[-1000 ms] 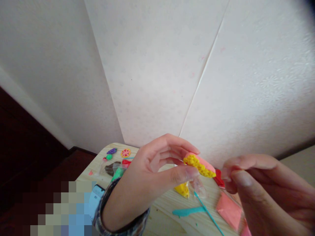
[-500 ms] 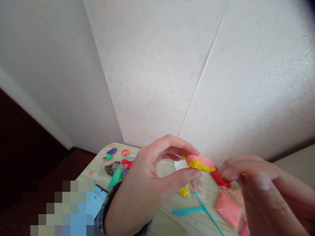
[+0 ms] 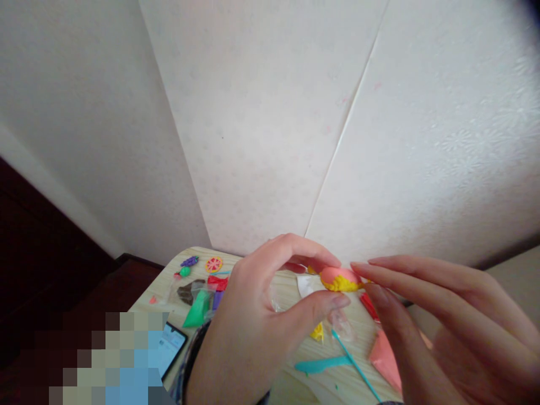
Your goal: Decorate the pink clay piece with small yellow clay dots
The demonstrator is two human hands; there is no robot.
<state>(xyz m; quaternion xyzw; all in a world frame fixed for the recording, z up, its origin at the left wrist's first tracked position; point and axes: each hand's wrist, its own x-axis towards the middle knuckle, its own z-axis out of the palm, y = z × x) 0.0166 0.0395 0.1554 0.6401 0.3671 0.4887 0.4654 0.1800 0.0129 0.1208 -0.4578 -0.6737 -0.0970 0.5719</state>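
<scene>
A pink clay piece [image 3: 330,275] with a bumpy yellow clay strip [image 3: 343,283] along its lower edge is held above the table. My left hand [image 3: 257,306] has it between thumb and fingers, gripping from its left side. My right hand [image 3: 447,315] is at its right end, thumb and fingertips pinched together. A bit of yellow clay [image 3: 368,283] shows between these fingertips, touching or very close to the strip's end. Below the hands lie a teal plastic knife [image 3: 321,364] and a thin teal stick [image 3: 356,365].
On the wooden table [image 3: 314,388] lie a purple clay grape bunch [image 3: 189,261], a round clay fruit slice [image 3: 214,264], green clay [image 3: 197,310], a brown clay pack [image 3: 192,291], a pink clay pack [image 3: 386,357] and a phone [image 3: 172,346]. A papered wall [image 3: 261,140] rises behind.
My right hand has moved left and up to the clay piece, bringing its yellow bit to the right edge. My left hand keeps its hold, with the piece slightly turned.
</scene>
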